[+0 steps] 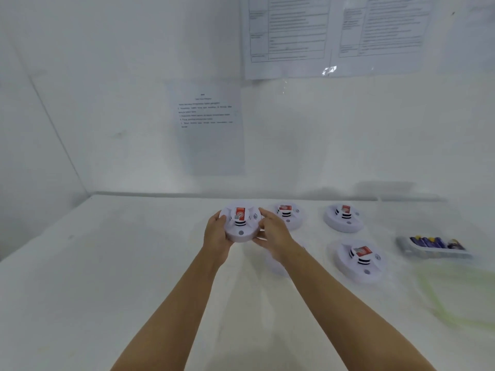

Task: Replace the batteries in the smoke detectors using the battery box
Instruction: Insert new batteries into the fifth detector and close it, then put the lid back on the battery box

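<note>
1. The smoke detector [241,223] is held up off the table [107,263], well to the left of the battery box [434,249]. Its face with the red label is tipped toward the camera.
2. The left hand [217,236] grips the left rim, with the thumb on the front edge and the fingers curled behind. The right hand [273,232] grips the right rim the same way. The fingertips behind the body are hidden.
3. By its look it is a hollow plastic shell: light, stiff, smooth and a little slippery. The broad outer rim is the sound place to hold it. The raised slotted centre looks thinner and is better not squeezed.
4. Getting at the battery probably means turning it over and twisting or prying the back, so each hand would need its own half.
5. The batteries [428,241] lie side by side in the battery box. They are small, smooth and round, so likely to roll, and each is best pinched at its middle.
6. The other detectors [344,218] sit on the table between the held one and the battery box. A pale round shape [276,265] under the right forearm, left of the box, is too blurred to name.
</note>
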Motion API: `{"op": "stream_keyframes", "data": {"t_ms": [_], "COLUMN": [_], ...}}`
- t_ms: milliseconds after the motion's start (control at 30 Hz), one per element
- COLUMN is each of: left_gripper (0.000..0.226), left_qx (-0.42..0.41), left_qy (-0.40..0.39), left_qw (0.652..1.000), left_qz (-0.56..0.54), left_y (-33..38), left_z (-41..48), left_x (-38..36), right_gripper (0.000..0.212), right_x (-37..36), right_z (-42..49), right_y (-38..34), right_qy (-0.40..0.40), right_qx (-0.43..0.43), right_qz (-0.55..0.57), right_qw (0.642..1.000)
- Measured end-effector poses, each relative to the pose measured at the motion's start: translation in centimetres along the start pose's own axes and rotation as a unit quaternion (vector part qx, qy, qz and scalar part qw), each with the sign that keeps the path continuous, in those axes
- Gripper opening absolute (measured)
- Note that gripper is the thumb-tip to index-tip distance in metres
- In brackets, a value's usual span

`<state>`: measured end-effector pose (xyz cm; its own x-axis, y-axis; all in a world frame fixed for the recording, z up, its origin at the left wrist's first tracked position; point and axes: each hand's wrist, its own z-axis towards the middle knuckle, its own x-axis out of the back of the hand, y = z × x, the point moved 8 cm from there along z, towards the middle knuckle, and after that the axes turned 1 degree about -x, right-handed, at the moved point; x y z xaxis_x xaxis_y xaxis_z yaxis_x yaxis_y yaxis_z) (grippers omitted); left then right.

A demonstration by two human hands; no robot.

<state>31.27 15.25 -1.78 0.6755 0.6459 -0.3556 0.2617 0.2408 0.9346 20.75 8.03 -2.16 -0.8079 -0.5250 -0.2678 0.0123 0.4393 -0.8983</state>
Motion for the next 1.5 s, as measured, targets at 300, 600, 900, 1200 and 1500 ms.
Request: {"op": "stream_keyframes", "data": {"t_ms": [300,600,900,1200,1500], "left_gripper": [0.031,0.022,0.035,0.03,0.034], "left_qx": [0.041,0.064,0.051,0.088,-0.027], "left_qy": [0.011,0.049,0.115,0.142,0.122], "left_qw": [0.997,0.979,0.939,0.897,0.96], "left_qz": [0.065,0.189,0.319,0.409,0.251], "left_y": [-2.0,-4.1,-4.3,-3.9,-0.7], "left_z": [4.3,6.9,6.9,6.8,3.9], "left_x": [2.2,3.9,4.6,4.4,-6.5], "right_gripper": [0.039,0.049,0.032,0.038,0.039], "right_x": [-1.0,-0.8,-0.8,-1.7,5.1], "right_z": [4.1,6.4,7.9,6.8,2.7], "right_y": [1.1,1.8,2.5,2.0,-4.9], "right_qy": [0.06,0.121,0.124,0.092,0.126], "right_qx": [0.027,0.013,0.011,-0.004,0.103], "right_qz": [-0.073,-0.21,-0.29,-0.351,-0.282], "right_qw": [0.995,0.97,0.949,0.932,0.945]}}
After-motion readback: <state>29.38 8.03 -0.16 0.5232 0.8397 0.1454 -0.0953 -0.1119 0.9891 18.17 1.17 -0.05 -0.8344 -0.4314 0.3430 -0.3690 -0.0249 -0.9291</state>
